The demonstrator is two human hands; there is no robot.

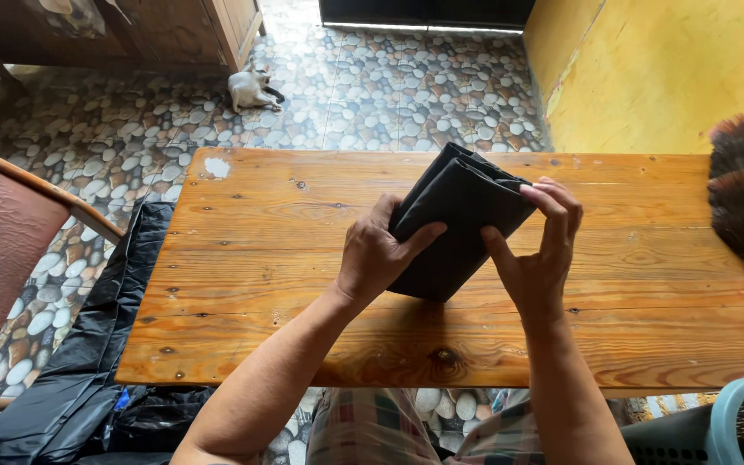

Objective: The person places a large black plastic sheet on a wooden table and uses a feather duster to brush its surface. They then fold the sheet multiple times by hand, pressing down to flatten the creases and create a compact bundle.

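Black plastic bag (454,224) is already folded into a compact packet, held above the bench (243,284); left hand (376,258) and right hand (544,250) both keep a closed grip on it, pressing the last fold.

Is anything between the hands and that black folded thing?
No. Both hands already hold the black folded bag above the table: the left hand grips its left side, the right hand its right edge. Nothing lies between.

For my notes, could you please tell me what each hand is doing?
Left hand: closed on the folded black bag.
Right hand: closed on the same bag.
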